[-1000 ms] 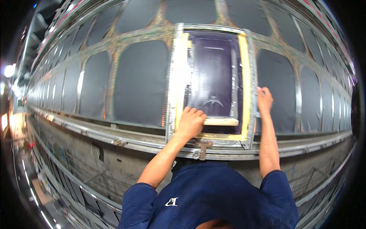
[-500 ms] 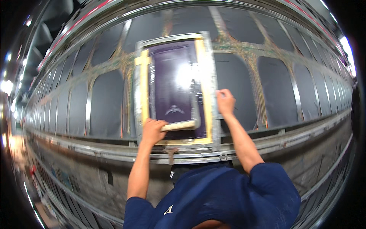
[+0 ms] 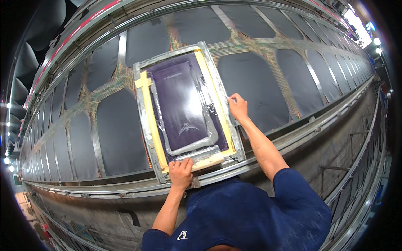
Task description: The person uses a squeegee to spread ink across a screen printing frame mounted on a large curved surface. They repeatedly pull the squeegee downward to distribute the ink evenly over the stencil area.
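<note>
A metal screen frame (image 3: pixel 166 54) edged with yellow tape lies tilted in the view over dark panels, its purple mesh (image 3: pixel 176 100) bearing a grey smear around a rounded rectangle. My left hand (image 3: pixel 181 170) grips a pale wooden squeegee (image 3: pixel 209 161) at the frame's near end, its blade largely hidden. At the frame's right side, my right hand (image 3: pixel 237 106) has curled fingers gripping the edge; exactly what lies under the fingertips is partly hidden.
Rows of dark rounded panels (image 3: pixel 251 88), separated by printed strips, fill the long bench on both sides. A metal rail (image 3: pixel 289 138) runs along the near edge, above a grimy trough (image 3: pixel 125 205). Another railing (image 3: pixel 356 167) curves at the right, and lights shine at both ends.
My left hand has drawn the squeegee down to the frame's near end, exposing more of the grey smear. The view has turned, so the frame and bench now appear slanted.
</note>
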A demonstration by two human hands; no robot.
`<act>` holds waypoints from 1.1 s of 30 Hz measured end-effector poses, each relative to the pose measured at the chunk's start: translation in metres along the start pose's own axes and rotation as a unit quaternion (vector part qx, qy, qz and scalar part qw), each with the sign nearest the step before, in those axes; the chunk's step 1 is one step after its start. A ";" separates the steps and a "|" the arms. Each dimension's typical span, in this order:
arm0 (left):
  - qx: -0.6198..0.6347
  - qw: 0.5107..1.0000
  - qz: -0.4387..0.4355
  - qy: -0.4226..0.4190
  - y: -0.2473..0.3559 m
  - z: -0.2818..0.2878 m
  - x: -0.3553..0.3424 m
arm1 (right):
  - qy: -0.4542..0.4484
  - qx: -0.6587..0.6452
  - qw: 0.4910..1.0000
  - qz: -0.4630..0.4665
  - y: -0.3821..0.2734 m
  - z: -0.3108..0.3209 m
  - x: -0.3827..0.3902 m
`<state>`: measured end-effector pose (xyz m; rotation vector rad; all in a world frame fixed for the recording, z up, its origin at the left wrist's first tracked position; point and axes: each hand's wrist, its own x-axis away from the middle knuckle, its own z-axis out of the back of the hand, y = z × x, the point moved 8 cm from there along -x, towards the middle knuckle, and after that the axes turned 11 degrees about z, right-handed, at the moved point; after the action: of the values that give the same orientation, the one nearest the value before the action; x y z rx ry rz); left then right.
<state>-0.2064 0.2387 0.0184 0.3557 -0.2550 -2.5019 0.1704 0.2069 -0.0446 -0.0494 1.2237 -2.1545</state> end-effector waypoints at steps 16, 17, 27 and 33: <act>0.014 0.999 -0.012 0.043 -0.168 -0.025 -0.357 | -0.167 -0.023 0.946 0.276 -0.128 -0.071 -0.157; 0.030 0.998 -0.005 0.050 -0.167 -0.015 -0.373 | -0.181 -0.028 0.927 0.326 -0.151 -0.082 -0.175; 0.031 0.981 0.111 -0.155 -0.203 -0.040 -0.454 | -0.434 0.181 0.828 0.304 -0.154 -0.234 -0.239; 0.019 0.986 0.086 -0.141 -0.180 -0.042 -0.393 | -0.406 0.193 0.830 0.331 -0.151 -0.208 -0.175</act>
<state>0.0210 0.6091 0.0088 -0.0081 -0.4276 -2.3726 0.1601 0.5142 0.0033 -0.2899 0.2265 -1.4420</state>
